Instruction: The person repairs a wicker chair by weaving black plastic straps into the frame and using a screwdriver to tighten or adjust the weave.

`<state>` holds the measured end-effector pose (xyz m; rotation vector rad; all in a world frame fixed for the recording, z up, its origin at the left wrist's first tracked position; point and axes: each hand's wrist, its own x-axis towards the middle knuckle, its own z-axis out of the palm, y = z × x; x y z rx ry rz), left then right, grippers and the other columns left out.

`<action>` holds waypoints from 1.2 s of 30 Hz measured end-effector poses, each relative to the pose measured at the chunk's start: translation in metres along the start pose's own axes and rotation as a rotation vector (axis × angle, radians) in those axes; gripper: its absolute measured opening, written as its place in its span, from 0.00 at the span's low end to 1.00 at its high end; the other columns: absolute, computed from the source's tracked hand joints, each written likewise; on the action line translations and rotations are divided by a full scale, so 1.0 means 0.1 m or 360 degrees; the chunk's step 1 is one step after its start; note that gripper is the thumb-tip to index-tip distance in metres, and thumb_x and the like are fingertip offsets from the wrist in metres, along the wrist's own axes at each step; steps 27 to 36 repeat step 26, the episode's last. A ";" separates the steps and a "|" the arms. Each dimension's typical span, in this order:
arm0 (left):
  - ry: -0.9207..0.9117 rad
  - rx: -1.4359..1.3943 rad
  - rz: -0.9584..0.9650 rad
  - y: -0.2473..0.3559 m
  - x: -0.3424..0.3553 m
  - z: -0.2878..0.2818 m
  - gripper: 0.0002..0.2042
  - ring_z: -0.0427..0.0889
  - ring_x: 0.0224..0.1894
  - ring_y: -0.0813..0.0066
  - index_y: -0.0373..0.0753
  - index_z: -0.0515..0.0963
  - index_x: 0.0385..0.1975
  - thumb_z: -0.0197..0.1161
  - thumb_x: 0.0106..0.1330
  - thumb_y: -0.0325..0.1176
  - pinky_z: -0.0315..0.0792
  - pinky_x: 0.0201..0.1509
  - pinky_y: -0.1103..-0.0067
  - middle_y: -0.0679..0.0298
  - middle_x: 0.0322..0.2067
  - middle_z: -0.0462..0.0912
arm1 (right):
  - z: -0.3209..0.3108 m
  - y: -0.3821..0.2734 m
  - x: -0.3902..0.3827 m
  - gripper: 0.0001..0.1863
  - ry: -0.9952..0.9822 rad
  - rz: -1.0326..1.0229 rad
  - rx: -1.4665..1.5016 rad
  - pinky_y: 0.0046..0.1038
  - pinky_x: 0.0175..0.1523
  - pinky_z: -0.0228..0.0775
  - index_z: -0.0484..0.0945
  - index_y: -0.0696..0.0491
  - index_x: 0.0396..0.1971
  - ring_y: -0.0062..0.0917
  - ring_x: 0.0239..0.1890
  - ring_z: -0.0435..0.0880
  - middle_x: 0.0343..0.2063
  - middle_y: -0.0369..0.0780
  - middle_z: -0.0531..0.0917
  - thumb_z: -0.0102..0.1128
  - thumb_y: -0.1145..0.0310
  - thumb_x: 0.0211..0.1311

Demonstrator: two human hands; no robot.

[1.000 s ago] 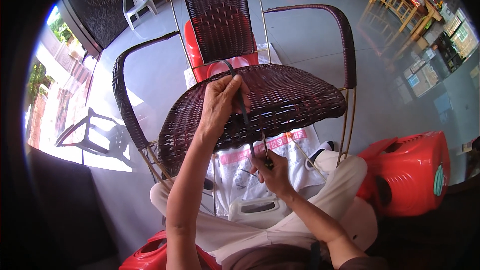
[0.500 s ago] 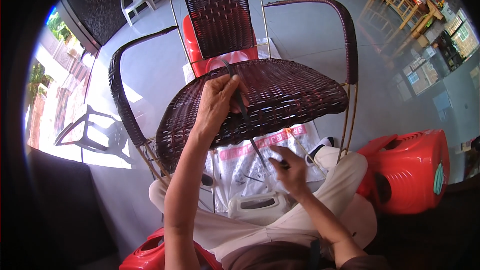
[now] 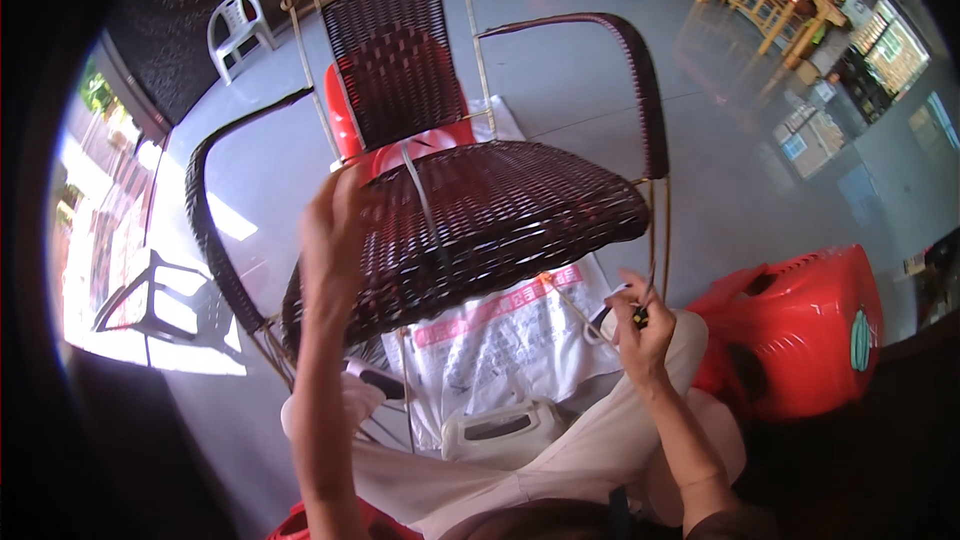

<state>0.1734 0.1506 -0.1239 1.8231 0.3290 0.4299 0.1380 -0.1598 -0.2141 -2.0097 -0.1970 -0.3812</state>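
Note:
In front of me stands a chair with a woven dark brown seat [image 3: 500, 190] and a woven backrest [image 3: 390, 60] on a thin metal frame. A flat grey strip [image 3: 420, 190] lies over the seat from its back edge toward the front. My left hand [image 3: 338, 215] is raised over the seat's left side, apart from the strip; motion blurs its fingers. To the right of the seat's front edge, my right hand [image 3: 642, 332] is closed round a small thin-shafted tool [image 3: 641, 317] with a black and yellow handle. The tool's tip points upward.
A red plastic stool [image 3: 800, 330] lies at my right, another red stool [image 3: 345, 100] behind the backrest. Printed white sacking [image 3: 500, 340] spreads under the chair. A pale plastic container with a handle [image 3: 505, 435] is between my legs. A white chair [image 3: 238, 30] stands far left.
My left hand has let go of the strip and moved left. My right hand has moved right and up with the tool. The view has shifted, so the chair appears farther left.

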 end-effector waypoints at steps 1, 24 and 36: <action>0.0157 -0.0082 0.0077 -0.18 0.00 -0.15 0.22 0.74 0.22 0.79 0.36 0.71 0.47 0.46 0.64 0.48 0.68 0.28 0.85 0.61 0.27 0.78 | -0.09 0.04 0.11 0.10 0.0083 0.0059 0.0003 0.23 0.31 0.68 0.75 0.58 0.38 0.21 0.25 0.77 0.25 0.40 0.80 0.55 0.73 0.55; 0.0139 0.0113 -0.0129 -0.20 0.99 -1.82 0.24 0.68 0.12 0.84 0.36 0.71 0.31 0.58 0.54 0.56 0.64 0.17 0.89 0.69 0.11 0.68 | 0.00 -0.55 3.29 0.32 -0.0157 0.0019 -0.1083 0.31 0.29 0.68 0.71 0.51 0.11 0.28 0.22 0.77 0.15 0.37 0.76 0.62 0.32 0.28; 0.0160 0.0125 -0.0096 -0.22 0.95 -1.85 0.24 0.68 0.11 0.84 0.35 0.71 0.33 0.58 0.55 0.54 0.63 0.16 0.89 0.68 0.12 0.70 | -0.03 -0.55 3.35 0.32 -0.0354 -0.0009 -0.1041 0.29 0.31 0.68 0.73 0.51 0.12 0.29 0.23 0.77 0.16 0.36 0.77 0.62 0.33 0.28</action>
